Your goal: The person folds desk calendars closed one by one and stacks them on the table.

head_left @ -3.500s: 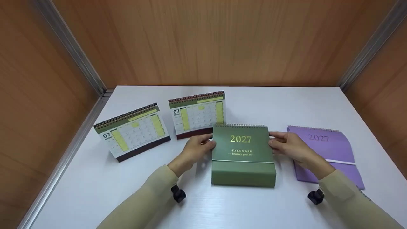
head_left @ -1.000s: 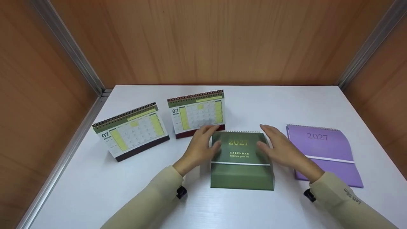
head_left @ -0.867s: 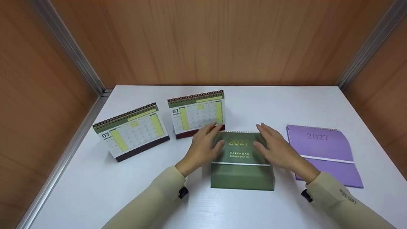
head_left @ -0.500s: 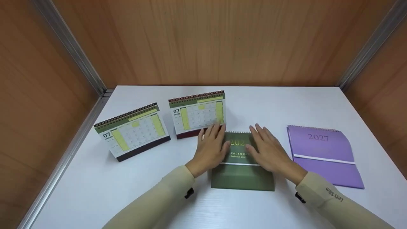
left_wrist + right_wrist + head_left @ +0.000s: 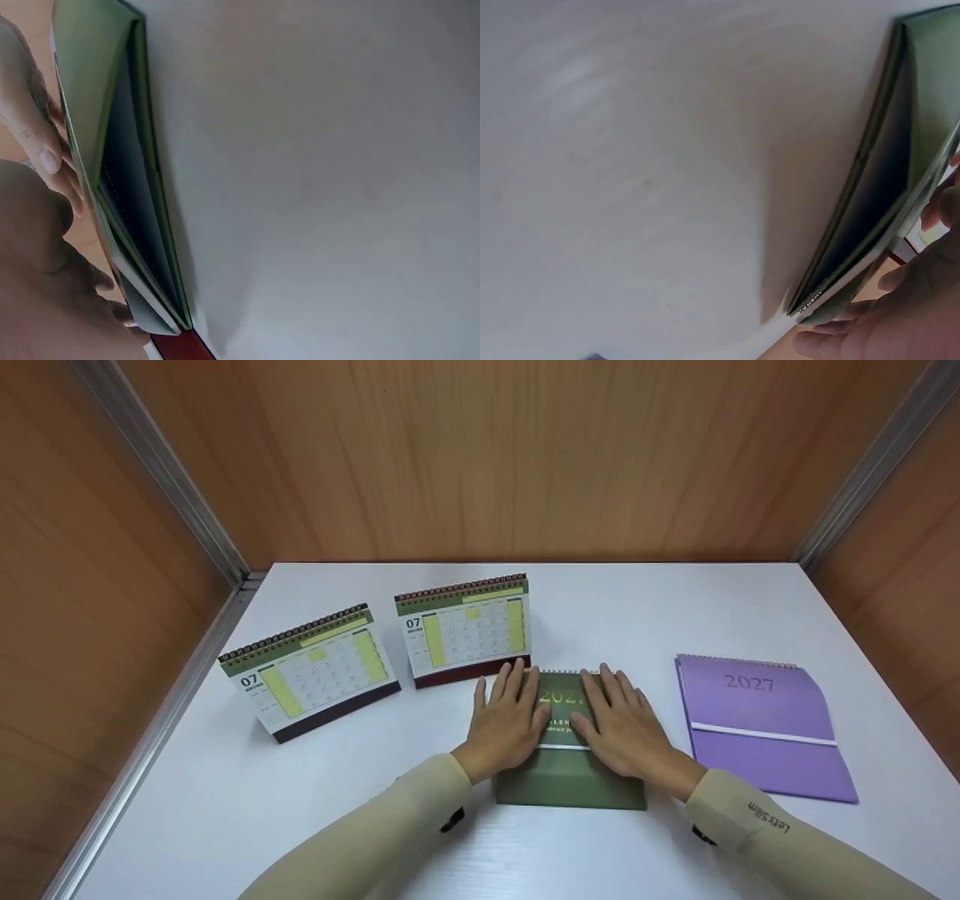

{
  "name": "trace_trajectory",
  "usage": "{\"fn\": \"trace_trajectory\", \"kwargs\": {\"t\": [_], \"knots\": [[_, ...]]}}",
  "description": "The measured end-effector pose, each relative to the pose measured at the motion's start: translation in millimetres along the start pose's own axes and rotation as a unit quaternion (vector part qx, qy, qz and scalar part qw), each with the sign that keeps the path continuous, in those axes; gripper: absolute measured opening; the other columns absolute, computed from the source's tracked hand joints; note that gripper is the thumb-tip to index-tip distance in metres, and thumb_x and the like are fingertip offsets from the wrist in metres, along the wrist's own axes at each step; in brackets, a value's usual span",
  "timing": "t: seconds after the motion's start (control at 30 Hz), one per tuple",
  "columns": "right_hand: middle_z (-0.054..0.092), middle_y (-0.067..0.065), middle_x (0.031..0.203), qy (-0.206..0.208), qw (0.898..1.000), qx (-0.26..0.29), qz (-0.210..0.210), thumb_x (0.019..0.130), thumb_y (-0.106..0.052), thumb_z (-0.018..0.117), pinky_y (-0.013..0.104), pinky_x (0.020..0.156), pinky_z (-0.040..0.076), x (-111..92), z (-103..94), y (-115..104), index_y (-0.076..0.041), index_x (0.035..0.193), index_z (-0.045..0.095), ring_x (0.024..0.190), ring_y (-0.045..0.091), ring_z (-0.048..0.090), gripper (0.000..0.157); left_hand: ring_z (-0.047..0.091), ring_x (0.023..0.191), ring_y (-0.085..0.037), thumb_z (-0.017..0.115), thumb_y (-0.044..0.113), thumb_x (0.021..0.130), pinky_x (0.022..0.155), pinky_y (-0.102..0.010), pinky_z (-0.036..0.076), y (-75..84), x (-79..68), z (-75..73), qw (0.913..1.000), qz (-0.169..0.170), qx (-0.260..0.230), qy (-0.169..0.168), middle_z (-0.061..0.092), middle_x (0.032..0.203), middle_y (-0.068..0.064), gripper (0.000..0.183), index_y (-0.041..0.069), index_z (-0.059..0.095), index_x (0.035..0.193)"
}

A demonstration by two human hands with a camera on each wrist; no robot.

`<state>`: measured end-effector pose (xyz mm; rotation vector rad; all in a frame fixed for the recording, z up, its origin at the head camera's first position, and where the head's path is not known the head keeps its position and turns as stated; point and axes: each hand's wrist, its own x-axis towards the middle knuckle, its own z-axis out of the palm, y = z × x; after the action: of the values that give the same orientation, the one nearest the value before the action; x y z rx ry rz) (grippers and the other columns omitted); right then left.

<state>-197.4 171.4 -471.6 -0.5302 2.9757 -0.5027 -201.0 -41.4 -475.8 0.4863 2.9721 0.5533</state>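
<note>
A green desk calendar point(image 5: 571, 787) marked 2027 lies low on the white table, a white band across its cover. My left hand point(image 5: 504, 727) rests palm down on its left part, fingers straight and spread. On the right part my right hand point(image 5: 624, 726) lies flat the same way, and part of the gold lettering shows between the two thumbs. From the side, the left wrist view shows the green calendar point(image 5: 94, 82) with a wedge-shaped gap inside its folded base. The right wrist view shows that gap in the calendar point(image 5: 934, 75) from the other side.
Two calendars stand open at a July page: one point(image 5: 315, 679) at the left, the other point(image 5: 469, 634) behind my left hand, close to its fingertips. A purple 2027 calendar point(image 5: 757, 705) lies at the right. Wooden panels point(image 5: 525, 457) enclose the white table point(image 5: 225, 825).
Earlier both hands held the green calendar's sides while it stood higher. It then sank lower, and my hands left the sides, moved inward over the cover and came down flat on it.
</note>
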Motion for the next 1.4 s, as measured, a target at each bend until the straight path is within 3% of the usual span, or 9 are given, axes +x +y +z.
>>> {"fn": "trace_trajectory", "kwargs": {"t": [0.23, 0.53, 1.03, 1.4], "knots": [[0.010, 0.027, 0.175, -0.006, 1.000, -0.004, 0.001, 0.114, -0.046, 0.041, 0.073, 0.126, 0.013, -1, 5.1, 0, -0.005, 0.170, 0.017, 0.161, 0.050, 0.006, 0.074, 0.002, 0.165, -0.030, 0.028, 0.047, 0.116, 0.130, -0.065, 0.004, -4.8, 0.5, 7.3, 1.0000, 0.000, 0.006, -0.006, 0.009, 0.179, -0.012, 0.067, 0.012, 0.015, 0.172], [0.008, 0.029, 0.175, -0.015, 1.000, 0.000, -0.004, 0.114, -0.049, 0.038, 0.073, 0.126, 0.010, -4, 8.4, -2, -0.003, 0.170, 0.018, 0.161, 0.050, 0.001, 0.075, 0.001, 0.165, -0.033, 0.030, 0.046, 0.116, 0.129, -0.067, 0.007, -0.7, -2.9, 4.9, 0.9991, -0.004, 0.016, -0.040, 0.008, 0.179, -0.015, 0.067, 0.010, 0.017, 0.171], [-0.002, 0.030, 0.175, -0.032, 0.999, 0.015, -0.002, 0.114, -0.051, 0.034, 0.073, 0.126, 0.007, -3, 16.1, 1, 0.000, 0.169, 0.017, 0.161, 0.051, -0.007, 0.077, -0.010, 0.165, -0.030, 0.023, 0.050, 0.116, 0.126, -0.073, 0.006, -2.9, 0.8, 12.6, 0.9972, -0.012, 0.029, -0.068, -0.003, 0.179, -0.011, 0.068, 0.016, 0.009, 0.173], [-0.007, 0.028, 0.175, -0.040, 0.999, 0.001, -0.003, 0.114, -0.051, 0.034, 0.072, 0.127, 0.003, -1, 25.4, 5, -0.003, 0.170, 0.013, 0.161, 0.049, -0.012, 0.077, -0.015, 0.164, -0.029, 0.020, 0.053, 0.115, 0.127, -0.072, 0.004, -2.6, 3.0, 19.7, 0.9938, -0.021, 0.067, -0.086, -0.011, 0.179, -0.008, 0.069, 0.019, 0.004, 0.173]]}}
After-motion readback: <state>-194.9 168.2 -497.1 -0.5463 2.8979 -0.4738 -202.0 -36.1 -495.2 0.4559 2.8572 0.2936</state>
